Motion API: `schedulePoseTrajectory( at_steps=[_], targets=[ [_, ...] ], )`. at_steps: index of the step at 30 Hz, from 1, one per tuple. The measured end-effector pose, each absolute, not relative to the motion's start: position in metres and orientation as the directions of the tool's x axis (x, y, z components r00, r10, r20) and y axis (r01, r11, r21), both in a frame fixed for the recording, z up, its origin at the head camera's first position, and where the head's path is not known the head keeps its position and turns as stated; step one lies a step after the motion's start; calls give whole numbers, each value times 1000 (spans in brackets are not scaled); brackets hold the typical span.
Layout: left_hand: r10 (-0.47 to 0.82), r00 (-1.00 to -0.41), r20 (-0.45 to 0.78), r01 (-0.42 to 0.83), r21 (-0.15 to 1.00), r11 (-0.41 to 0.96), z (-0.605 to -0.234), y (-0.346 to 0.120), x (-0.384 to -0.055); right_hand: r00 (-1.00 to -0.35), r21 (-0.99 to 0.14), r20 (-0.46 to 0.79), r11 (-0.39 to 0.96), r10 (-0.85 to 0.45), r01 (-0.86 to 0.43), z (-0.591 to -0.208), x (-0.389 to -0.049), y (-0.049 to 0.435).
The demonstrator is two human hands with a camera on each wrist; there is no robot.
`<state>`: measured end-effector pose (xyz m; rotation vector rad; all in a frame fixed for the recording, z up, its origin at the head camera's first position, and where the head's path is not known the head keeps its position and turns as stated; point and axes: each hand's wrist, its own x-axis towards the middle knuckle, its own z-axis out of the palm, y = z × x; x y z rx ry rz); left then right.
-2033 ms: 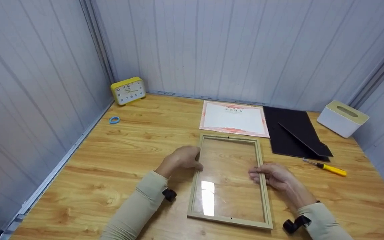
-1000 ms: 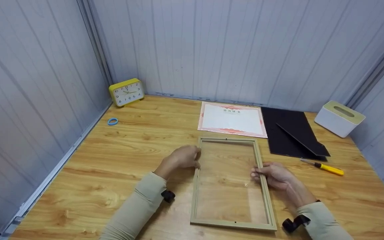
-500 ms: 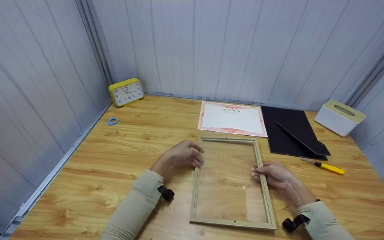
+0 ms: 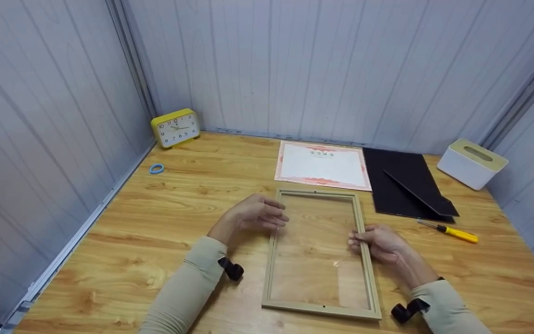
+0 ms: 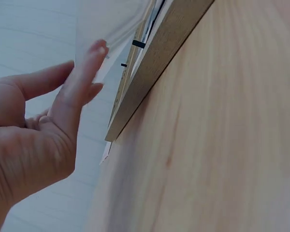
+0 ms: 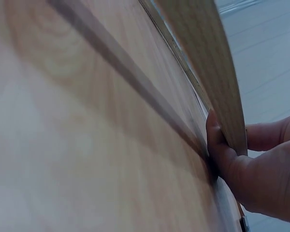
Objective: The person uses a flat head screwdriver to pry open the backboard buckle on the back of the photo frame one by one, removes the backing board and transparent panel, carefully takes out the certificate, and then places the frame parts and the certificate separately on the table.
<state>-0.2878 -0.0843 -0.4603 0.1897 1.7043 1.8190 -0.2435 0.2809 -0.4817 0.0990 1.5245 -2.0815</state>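
A wooden picture frame (image 4: 320, 311) with a clear sheet (image 4: 318, 260) in it is in front of me. Its right side is raised off the table, as the right wrist view shows by the gap and shadow. My right hand (image 4: 383, 243) grips that right bar, thumb above and fingers beneath. My left hand (image 4: 254, 215) is at the left bar with its fingers extended over it. Part of the sheet stands above the frame's wall in the left wrist view, and the left fingertips (image 5: 97, 48) touch or lie behind it; a pinch is unclear.
Behind the frame lies a red-bordered certificate (image 4: 322, 164). To its right are black boards (image 4: 397, 185), a yellow-handled screwdriver (image 4: 457, 233) and a tissue box (image 4: 471, 162). A yellow clock (image 4: 176, 129) and a blue ring (image 4: 156, 169) are at the left.
My left hand has let go of the left bar and moved its fingers rightward over the sheet's edge. The right hand keeps its grip, and the glare on the sheet has shifted.
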Motion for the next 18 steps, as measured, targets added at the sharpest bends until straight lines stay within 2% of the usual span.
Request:
schedulePoseTrajectory(
  at_steps=[11, 18],
  targets=[
    [682, -681, -267, -368, 930, -4, -462, -85, -287, -847, -855, -384, -204, -368, 477, -479, -243, 281],
    [708, -663, -244, -366, 930, -22, -461, -85, -285, -847, -859, -378, -199, -374, 472, -481, -243, 280]
  ],
)
